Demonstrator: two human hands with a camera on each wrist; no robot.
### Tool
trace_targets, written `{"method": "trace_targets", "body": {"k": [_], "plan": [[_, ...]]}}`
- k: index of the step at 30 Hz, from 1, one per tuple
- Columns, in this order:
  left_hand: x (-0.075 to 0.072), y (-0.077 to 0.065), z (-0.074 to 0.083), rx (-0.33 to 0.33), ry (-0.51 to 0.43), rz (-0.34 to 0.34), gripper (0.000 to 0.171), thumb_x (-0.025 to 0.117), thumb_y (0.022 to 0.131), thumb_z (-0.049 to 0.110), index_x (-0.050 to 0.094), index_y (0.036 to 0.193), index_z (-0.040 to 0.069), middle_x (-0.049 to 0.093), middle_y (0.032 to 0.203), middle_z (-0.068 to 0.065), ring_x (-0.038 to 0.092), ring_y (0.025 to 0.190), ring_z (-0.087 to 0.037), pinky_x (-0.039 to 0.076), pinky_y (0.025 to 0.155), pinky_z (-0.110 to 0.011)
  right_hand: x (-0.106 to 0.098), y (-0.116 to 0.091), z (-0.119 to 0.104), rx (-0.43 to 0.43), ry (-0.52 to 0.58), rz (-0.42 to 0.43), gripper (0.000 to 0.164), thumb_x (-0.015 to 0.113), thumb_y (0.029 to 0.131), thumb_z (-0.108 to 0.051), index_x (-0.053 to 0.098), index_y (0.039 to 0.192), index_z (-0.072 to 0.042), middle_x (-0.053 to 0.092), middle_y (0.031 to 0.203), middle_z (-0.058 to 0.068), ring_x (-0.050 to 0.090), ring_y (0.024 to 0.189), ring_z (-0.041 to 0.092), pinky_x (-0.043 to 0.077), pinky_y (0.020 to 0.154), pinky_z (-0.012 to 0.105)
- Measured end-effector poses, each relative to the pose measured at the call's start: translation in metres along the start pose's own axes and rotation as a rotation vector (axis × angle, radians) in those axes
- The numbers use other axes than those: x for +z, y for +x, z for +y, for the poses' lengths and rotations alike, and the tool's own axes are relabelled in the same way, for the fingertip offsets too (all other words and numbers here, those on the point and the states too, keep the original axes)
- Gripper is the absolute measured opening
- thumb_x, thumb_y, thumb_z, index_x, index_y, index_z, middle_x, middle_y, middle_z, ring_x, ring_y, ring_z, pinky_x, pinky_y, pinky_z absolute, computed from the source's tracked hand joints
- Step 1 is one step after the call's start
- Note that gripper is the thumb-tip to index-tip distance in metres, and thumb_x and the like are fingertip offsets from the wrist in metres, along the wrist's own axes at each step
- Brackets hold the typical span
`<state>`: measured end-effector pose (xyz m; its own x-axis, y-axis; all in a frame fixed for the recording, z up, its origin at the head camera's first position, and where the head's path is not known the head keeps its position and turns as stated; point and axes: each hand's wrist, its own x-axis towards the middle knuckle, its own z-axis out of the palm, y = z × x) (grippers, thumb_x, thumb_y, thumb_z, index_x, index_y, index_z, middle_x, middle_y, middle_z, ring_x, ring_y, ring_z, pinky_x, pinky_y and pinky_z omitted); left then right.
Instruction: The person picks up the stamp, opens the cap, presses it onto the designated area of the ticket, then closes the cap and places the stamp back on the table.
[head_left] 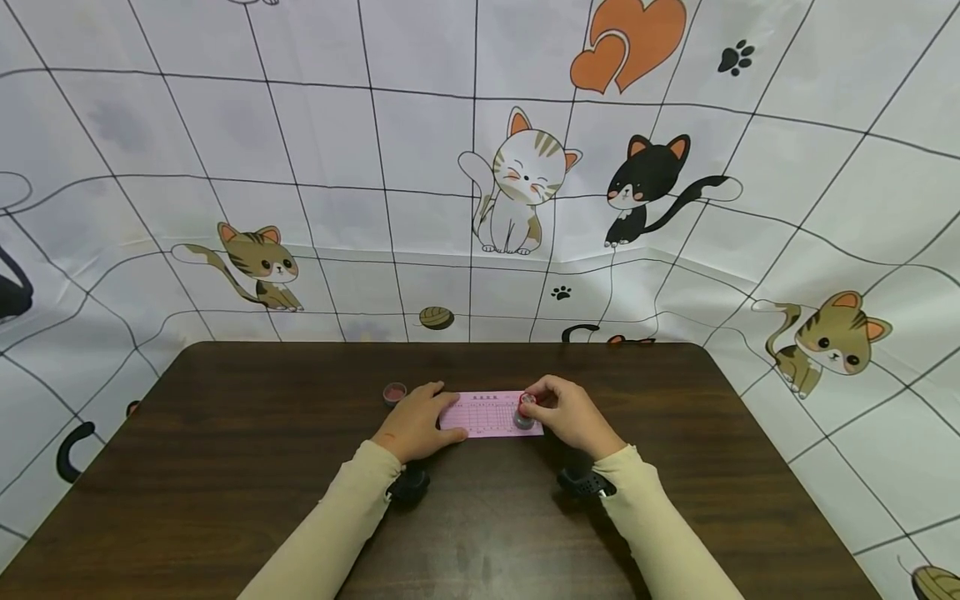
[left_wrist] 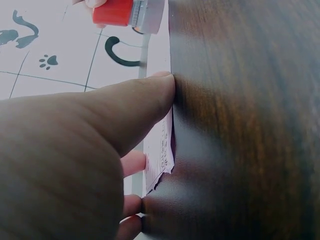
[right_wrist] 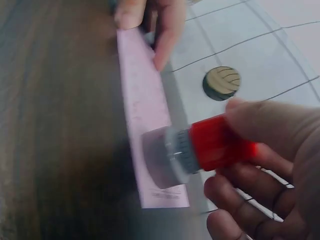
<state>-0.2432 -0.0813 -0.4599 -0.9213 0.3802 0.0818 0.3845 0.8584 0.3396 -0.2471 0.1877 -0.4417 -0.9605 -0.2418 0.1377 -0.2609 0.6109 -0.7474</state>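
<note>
Backdrop: white sheeting printed with black grid lines, cartoon cats, paw prints and an orange double heart (head_left: 420,142), hung behind and beside the table.

Surface: one dark brown wood-grain table with rounded far corners (head_left: 187,467). We note broad wood to the left and right of the hands, and a narrower strip toward the far edge.

Item: one pink rectangular paper slip (head_left: 487,412), laid flat mid-table, well inside the edges. Its left end, seen from the left wrist, is ragged; its right end lies just past the stamp.

Item: one red-capped cylindrical stamp with a translucent grey base (right_wrist: 192,147), over the slip's right end; we cannot tell whether its base touches the paper.

Item: one small round container, reddish within (head_left: 393,393), just beyond the left hand.

Left hand (head_left: 418,423): fingers and thumb extended and spread, resting at the slip's left end, grasping nothing.

Right hand (head_left: 573,417): thumb and fingers closed about the stamp's red cap.

Markings: we find a dark heading above a ruled grid on the slip, plus small print near its ends, all too small or blurred to read. Brands: we can make out none.
</note>
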Motion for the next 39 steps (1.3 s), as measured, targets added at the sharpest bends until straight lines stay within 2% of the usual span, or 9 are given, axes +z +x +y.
{"method": "trace_targets", "body": {"k": [17,39], "plan": [[0.0008,-0.0011,0.0008,-0.003,-0.023,-0.004,0.068,0.068,0.081,0.051,0.053,0.136,0.014,0.040,0.145,-0.017,0.037,0.134,-0.034,0.030,0.108,-0.051,0.0034,-0.0006,-0.0001,-0.001,-0.038,0.013,0.016,0.075,0.082,-0.020,0.066,0.094,-0.016,0.063,0.087,-0.004,0.059,0.076,0.010,0.049,0.070,0.029],[0.0006,-0.0015,0.0007,-0.013,-0.006,-0.002,0.068,0.068,0.081,0.052,0.053,0.136,0.014,0.040,0.145,-0.016,0.036,0.134,-0.034,0.030,0.108,-0.050,0.0037,-0.0001,0.0015,-0.003,-0.063,-0.004,0.015,0.074,0.083,-0.024,0.067,0.095,-0.018,0.063,0.085,-0.006,0.058,0.075,0.011,0.048,0.066,0.027]]}}
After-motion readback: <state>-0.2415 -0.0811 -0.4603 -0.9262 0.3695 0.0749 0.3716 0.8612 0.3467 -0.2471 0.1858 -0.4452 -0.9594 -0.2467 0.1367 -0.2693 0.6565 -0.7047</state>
